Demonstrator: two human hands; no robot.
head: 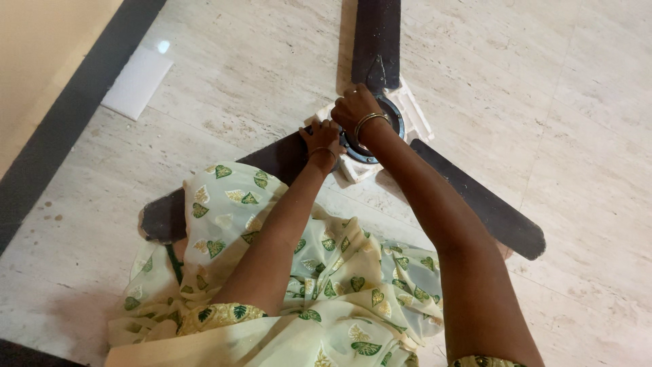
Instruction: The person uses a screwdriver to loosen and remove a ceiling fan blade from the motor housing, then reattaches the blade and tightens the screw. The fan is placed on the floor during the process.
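Pale marble floor (557, 88) fills the view from above, with a ceiling fan lying flat on it. Both hands meet at the fan's round motor hub (390, 119), which sits on a white foam block (418, 109). Right hand (353, 109) rests curled on top of the hub, fingers bent over it; whether it pinches anything is hidden. Left hand (320, 136) presses closed against the hub's left edge, just beside the right. Three dark blades (377, 37) spread outward: one straight ahead, one toward the lower right, one toward the lower left, passing under a green leaf-print garment (326, 299). A white tile (136, 81) lies well apart, upper left.
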